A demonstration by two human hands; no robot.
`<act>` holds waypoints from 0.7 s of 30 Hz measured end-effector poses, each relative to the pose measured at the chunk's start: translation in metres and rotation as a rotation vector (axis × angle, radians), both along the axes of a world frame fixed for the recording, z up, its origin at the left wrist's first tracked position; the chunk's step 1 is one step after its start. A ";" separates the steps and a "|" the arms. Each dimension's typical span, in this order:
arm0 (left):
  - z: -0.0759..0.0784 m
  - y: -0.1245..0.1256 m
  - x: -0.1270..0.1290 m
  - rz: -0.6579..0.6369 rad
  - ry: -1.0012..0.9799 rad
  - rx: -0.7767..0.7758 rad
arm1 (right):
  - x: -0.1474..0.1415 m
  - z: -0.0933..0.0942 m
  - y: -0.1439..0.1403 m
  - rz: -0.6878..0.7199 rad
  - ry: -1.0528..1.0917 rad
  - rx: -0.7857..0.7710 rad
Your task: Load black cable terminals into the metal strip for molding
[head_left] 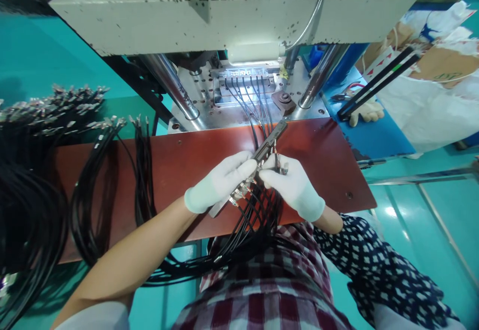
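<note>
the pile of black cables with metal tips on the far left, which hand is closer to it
Left. The left hand sits nearer the cable pile, though apart from it; the right hand lies farther off, beyond the left hand.

1 head-worn camera looks forward and down, close over the brown work board (149,170) toward the press (239,16).

White knit gloves (224,180), glossy black cables (254,215), smooth matt reddish-brown board (318,170), chipped painted-metal press (232,16).

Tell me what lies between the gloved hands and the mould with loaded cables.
Head view: bare reddish-brown board, crossed by a flat grey metal bar and thin black cables.
</note>
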State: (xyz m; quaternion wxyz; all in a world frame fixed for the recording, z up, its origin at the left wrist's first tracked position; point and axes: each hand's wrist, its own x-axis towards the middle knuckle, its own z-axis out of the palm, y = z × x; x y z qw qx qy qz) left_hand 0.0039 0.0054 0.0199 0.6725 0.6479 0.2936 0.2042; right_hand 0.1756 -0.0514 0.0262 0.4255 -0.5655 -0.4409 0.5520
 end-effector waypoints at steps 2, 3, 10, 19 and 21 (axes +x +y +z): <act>0.001 -0.002 0.002 0.058 0.072 0.173 | -0.002 0.001 -0.001 -0.008 -0.014 0.022; 0.001 -0.003 0.003 0.081 0.102 0.247 | -0.003 0.002 -0.002 -0.012 -0.013 0.028; -0.001 -0.004 0.005 0.021 -0.029 -0.046 | 0.007 0.007 -0.003 0.035 0.041 0.020; -0.004 -0.001 0.001 -0.033 -0.086 -0.154 | 0.008 0.007 -0.005 0.012 0.074 -0.010; -0.001 -0.001 0.001 -0.040 -0.065 -0.058 | 0.006 0.006 -0.005 0.015 0.062 0.003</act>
